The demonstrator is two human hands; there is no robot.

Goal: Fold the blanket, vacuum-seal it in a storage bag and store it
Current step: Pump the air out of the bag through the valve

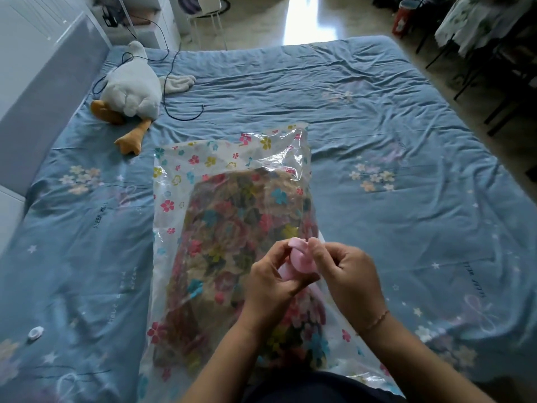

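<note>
A clear storage bag [174, 175] printed with small flowers lies lengthwise on the bed. Inside it sits the folded floral blanket [232, 228]. Above the bag's near right part, both hands meet on a pink round valve piece [299, 258]. My left hand [271, 282] grips it from the left and below. My right hand [348, 274] pinches its right edge with curled fingers. A thin bracelet circles the right wrist. The far end of the bag is loose and crinkled.
The blue flowered bed sheet [377, 126] covers the whole bed. A white plush goose [130, 88] and a black cable [174, 91] lie at the far left. A small white cap [35, 333] rests on the sheet at the near left. Chairs and a table stand at the right.
</note>
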